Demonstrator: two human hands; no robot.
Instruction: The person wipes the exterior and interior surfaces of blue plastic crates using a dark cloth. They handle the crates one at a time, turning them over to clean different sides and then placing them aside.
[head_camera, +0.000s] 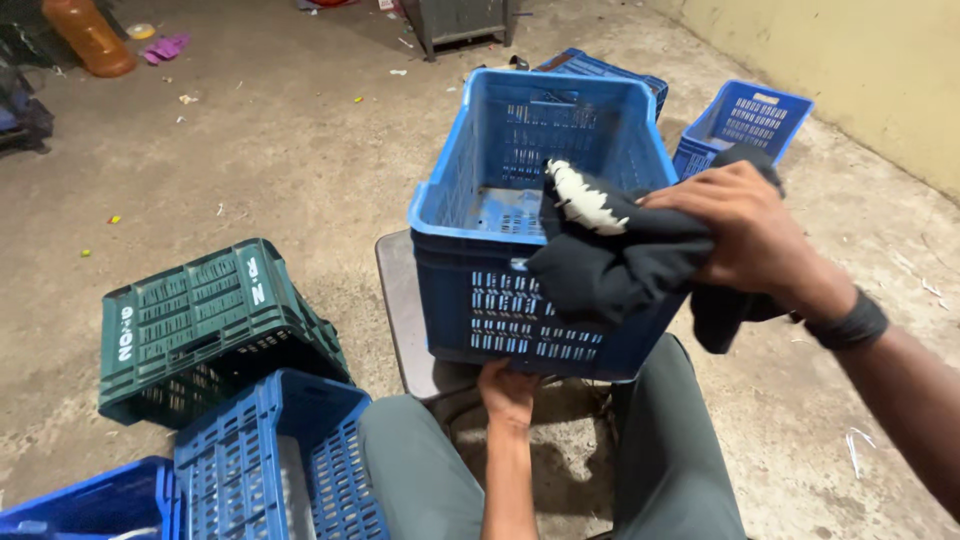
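My right hand (745, 235) is closed tight around a bunched black cloth with a white patch (615, 255), fingers wrapped over the top of the wad. The cloth hangs out of the fist toward nine o'clock, over the near right rim of the blue plastic crate (520, 270), with a second fold drooping at six o'clock below my wrist. Its long axis runs roughly three to nine, and the white patch faces up toward eleven o'clock, into the crate's open mouth.

My left hand (508, 390) is below, at the six o'clock edge of the crate, fingers curled up under its bottom rim; I read it as gripping the base, though the fingertips are hidden under the plastic. The crate sits upright on a small dark stool (400, 310) between my knees, long axis running six to twelve, opening upward. So the crate interior lies just at ten o'clock from the cloth hand, touching distance, and the right hand is the nearer one to it.

Further out, a green crate (200, 325) lies tipped at eight o'clock, with more blue crates (280, 460) beside it at seven. Another blue crate (745, 120) rests near the wall at one o'clock on the concrete floor (280, 150).
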